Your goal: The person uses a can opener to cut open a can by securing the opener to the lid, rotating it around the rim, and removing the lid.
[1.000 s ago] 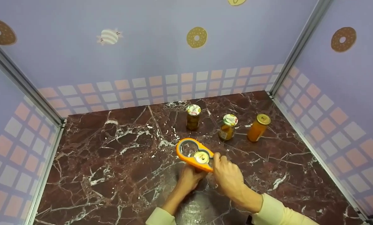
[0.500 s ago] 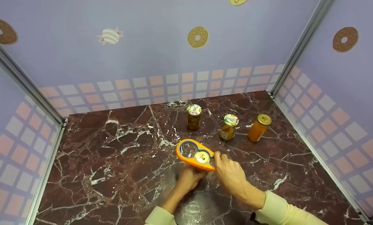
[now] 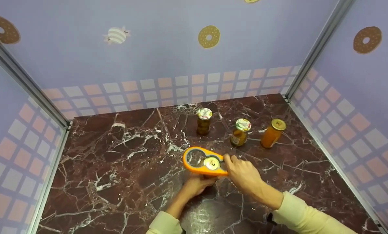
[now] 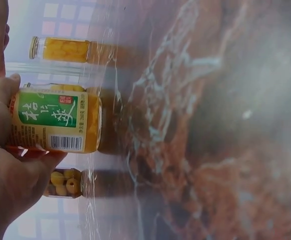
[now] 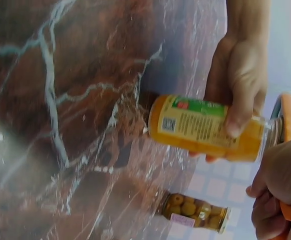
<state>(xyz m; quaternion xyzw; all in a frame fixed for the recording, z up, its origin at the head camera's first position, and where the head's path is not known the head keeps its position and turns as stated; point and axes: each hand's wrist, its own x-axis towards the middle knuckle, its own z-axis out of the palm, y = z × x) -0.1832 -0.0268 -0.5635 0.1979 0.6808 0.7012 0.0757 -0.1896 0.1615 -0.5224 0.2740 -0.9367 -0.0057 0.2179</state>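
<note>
My left hand (image 3: 195, 186) grips a glass jar of orange contents (image 5: 185, 125), with its fingers and thumb around the body. In the left wrist view the jar's green-and-cream label (image 4: 48, 117) shows Chinese writing and a barcode. Over the jar's top sits an orange jar opener (image 3: 198, 170) with grey-lined openings. The pale gold lid (image 3: 211, 163) shows inside its smaller opening, while the larger one shows only the table behind. My right hand (image 3: 244, 174) holds the opener's handle end with curled fingers. The base of the held jar is close over the table in the right wrist view.
Three more jars stand behind the hands: one of olives (image 3: 203, 126), a short one with a patterned white lid (image 3: 243, 124), and an orange one with a gold lid (image 3: 270, 138). The dark red marbled table (image 3: 115, 175) is enclosed by lilac panels (image 3: 161, 39).
The opener's handle end has swung slightly away from me and to the right with my right hand. My left hand keeps its hold on the jar. The head view has shifted a little.
</note>
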